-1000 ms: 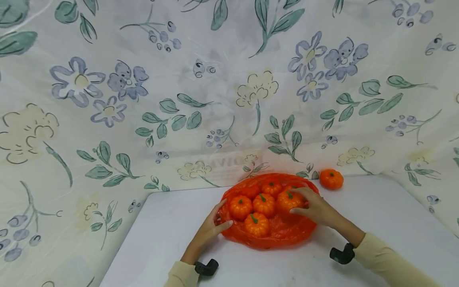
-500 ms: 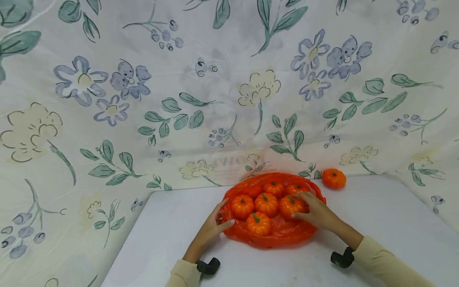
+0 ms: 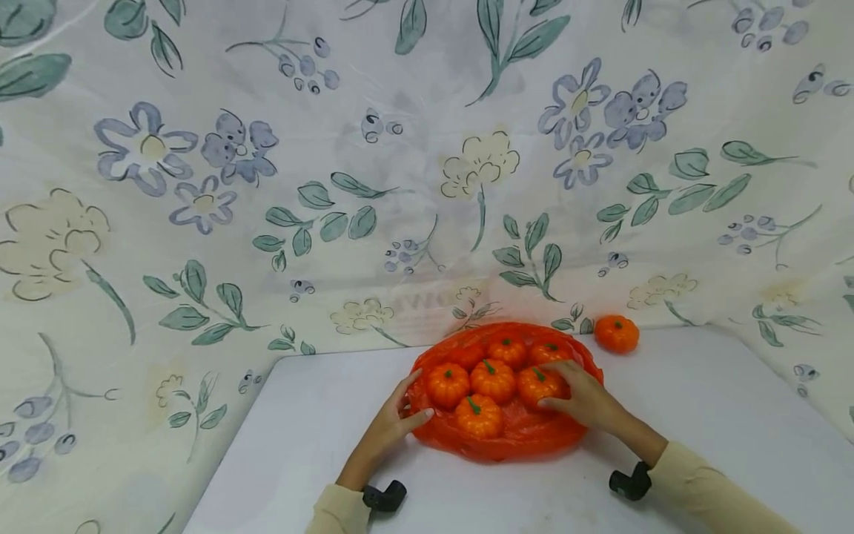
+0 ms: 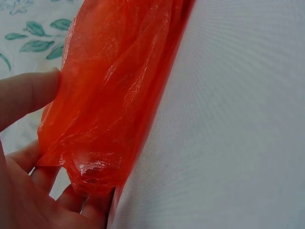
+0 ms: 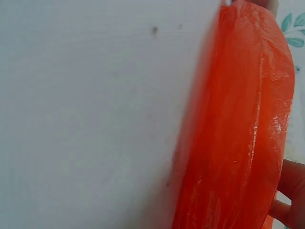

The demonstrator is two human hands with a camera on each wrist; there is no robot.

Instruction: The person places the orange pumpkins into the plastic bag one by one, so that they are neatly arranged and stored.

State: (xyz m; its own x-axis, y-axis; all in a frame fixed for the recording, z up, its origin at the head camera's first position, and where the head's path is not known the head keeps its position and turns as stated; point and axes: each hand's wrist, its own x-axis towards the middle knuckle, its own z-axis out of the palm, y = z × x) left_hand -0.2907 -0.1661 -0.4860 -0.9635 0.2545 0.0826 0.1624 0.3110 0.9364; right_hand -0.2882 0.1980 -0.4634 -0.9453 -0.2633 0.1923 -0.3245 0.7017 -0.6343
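A red plastic bag [image 3: 494, 443] lies on the white table with its mouth spread wide, showing several small orange pumpkins with green stems inside. My left hand [image 3: 392, 419] holds the bag's left side; in the left wrist view the thumb [image 4: 35, 90] touches the thin plastic [image 4: 109, 95] and the fingers lie under it. At the right of the bag, my right hand [image 3: 587, 394] holds one pumpkin [image 3: 536, 386] between thumb and fingers. In the right wrist view the bag's wall [image 5: 233, 129] hides that pumpkin, and only part of the hand [image 5: 291, 193] shows.
One more pumpkin [image 3: 617, 334] sits outside the bag, at the table's back edge on the right. A flower-printed sheet [image 3: 414, 170] hangs behind the white table [image 3: 320, 400]. Black wrist devices [image 3: 385, 496] are worn on both arms.
My right hand has lowered its pumpkin slightly into the bag, and the pumpkin behind it shows more. My left hand stays in place on the bag.
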